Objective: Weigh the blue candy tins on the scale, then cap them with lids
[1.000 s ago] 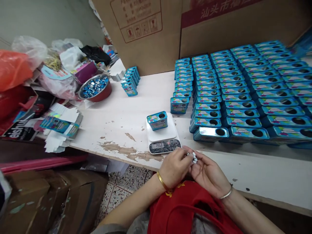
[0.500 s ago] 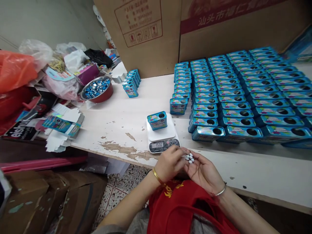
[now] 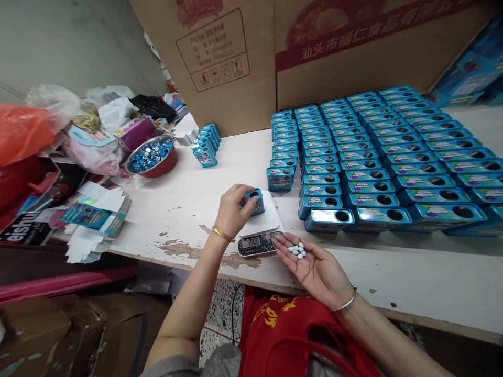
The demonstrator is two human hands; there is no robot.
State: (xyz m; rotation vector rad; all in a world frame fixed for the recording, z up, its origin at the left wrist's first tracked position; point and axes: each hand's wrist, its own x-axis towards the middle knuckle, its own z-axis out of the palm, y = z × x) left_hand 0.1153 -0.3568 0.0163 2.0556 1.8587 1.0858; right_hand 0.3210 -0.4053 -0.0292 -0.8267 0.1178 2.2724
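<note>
Head view, as I stand here.

Left hand (image 3: pixel 232 212): fingers pinching a blue tin (image 3: pixel 258 204), thumb at its near side. The tin is upright over the white plate of the scale (image 3: pixel 271 209); lifted or resting, I cannot tell.

Right hand (image 3: pixel 322 275): palm up, fingers spread and slightly cupped, white sweets (image 3: pixel 297 252) loose in it, just beside the display.

Stage, by my reading: part-way. Done: tin rows (image 3: pixel 357 174) set upright and close together at right. Left over: their visible round holes uncovered, contents too dark to judge; sweets lying outside any tin; blue-and-silver pieces (image 3: pixel 150 156), perhaps caps, heaped in a bowl (image 3: pixel 167 165) at far left, near a short tin line (image 3: pixel 205 157).

Edges and room: widest bare stretch of surface (image 3: pixel 157 207) left of the scale; narrow gap to the right-hand rows; cartons (image 3: pixel 212 52) bounding the far side; worn near edge beneath both arms.
</note>
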